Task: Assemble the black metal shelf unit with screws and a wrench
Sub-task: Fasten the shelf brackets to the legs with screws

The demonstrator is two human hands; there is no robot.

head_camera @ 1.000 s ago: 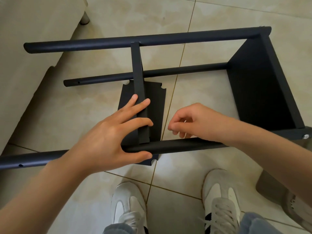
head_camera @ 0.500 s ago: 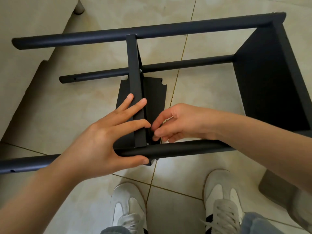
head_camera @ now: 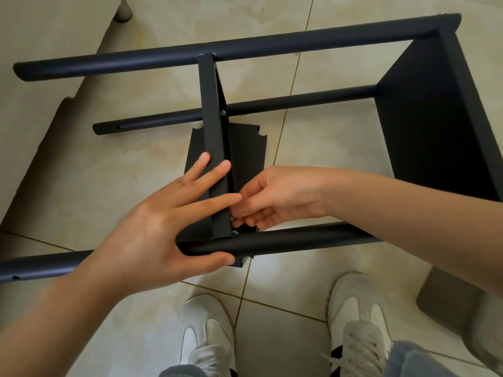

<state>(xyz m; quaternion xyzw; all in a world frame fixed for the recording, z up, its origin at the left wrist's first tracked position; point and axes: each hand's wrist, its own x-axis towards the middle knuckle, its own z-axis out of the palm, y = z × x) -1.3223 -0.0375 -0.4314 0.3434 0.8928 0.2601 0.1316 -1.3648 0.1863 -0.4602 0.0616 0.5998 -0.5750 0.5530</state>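
Head view: I'm starting a screw (head_camera: 233, 218) at the panel (head_camera: 211, 104) corner.
Shelf unit (head_camera: 435, 118) lies on the floor; my left hand (head_camera: 163, 227) presses the panel flat-fingered, and my right hand (head_camera: 272, 197) pinches the screw just above the near tube (head_camera: 299, 239). Next, I reckon: thread it straight.

Two grips are in among the parts: the left grip (head_camera: 152, 229) and the right grip (head_camera: 275, 197). Round black tubes, three: the near tube (head_camera: 299, 239) under the left grip's thumb, the middle tube (head_camera: 299, 100) beyond both grips, the far tube (head_camera: 245, 47) beyond that. Flat black panels, three again: the upright panel (head_camera: 212, 131) under the left grip's fingers, the notched panel (head_camera: 249, 156) on the floor beneath, the end panel (head_camera: 435, 126) off to the right grip's right. Screws, three I can make out: one screw (head_camera: 232, 218) pinched at the right grip's fingertips, a second screw (head_camera: 234, 232) just below it, a third screw (head_camera: 223, 112) past the left grip's fingertips. White shoes, two: left shoe (head_camera: 206, 338), right shoe (head_camera: 356, 322).
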